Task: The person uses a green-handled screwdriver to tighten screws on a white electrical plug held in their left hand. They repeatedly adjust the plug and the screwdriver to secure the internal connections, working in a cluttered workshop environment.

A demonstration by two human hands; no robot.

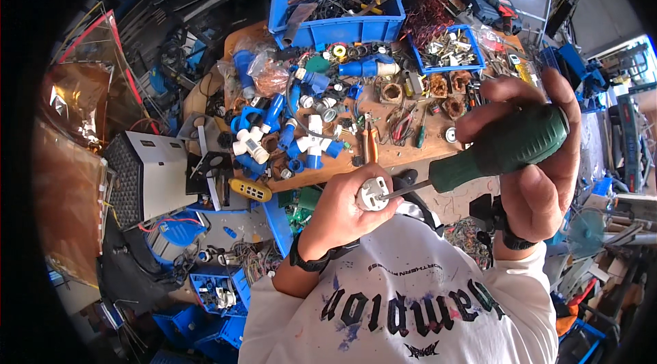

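Observation:
My left hand (345, 208) is closed around a small white round plastic connector (370, 195), which looks like an electrical plug or socket. Its slotted face points up and to the right. My right hand (540, 203) holds a screwdriver (506, 145) by its thick dark green handle, with thumb and fingers loosely around it. The screwdriver's thin metal shaft runs down to the left, and its tip meets the connector's face. Both hands are in front of my white shirt, near the front edge of the wooden workbench (404, 152).
Blue and white connectors (313, 133) crowd the bench's left side. A blue crate (342, 30) of tools and scrap stands at the back, beside a blue tray (448, 49) of metal parts. A yellow power strip (250, 189) sits at the left corner; blue bins (220, 289) are lower left.

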